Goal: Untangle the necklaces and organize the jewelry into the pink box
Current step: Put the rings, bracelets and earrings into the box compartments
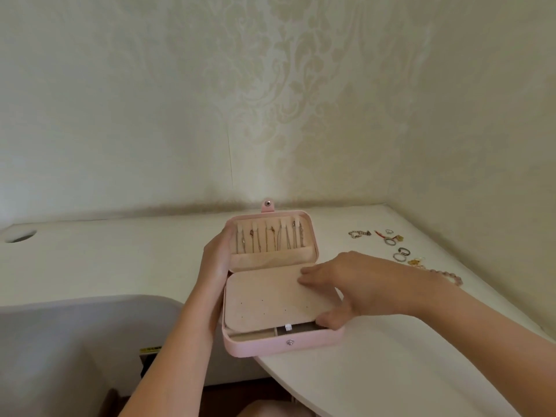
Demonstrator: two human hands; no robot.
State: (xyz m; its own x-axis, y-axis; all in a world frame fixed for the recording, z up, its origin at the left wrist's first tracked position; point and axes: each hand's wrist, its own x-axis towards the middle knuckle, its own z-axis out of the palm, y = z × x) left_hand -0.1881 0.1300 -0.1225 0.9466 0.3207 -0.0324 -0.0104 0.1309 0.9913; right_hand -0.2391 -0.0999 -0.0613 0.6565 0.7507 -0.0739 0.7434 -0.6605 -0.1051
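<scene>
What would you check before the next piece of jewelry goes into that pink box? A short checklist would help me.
1. The pink box is open, lid up: ok.
2. The left hand holds the box's left side steady: ok.
3. The necklaces hang in the lid: ok. Fully untangled: cannot tell.
4. The beige flap is lifted clear of the compartments: not ok. The right hand holds its edge, and the flap lies nearly flat.
5. The rings and beaded bracelet are packed: not ok. They lie on the table.

One pink box [255, 347]; maybe six necklaces [270, 239]; one bead bracelet [447, 277].
</scene>
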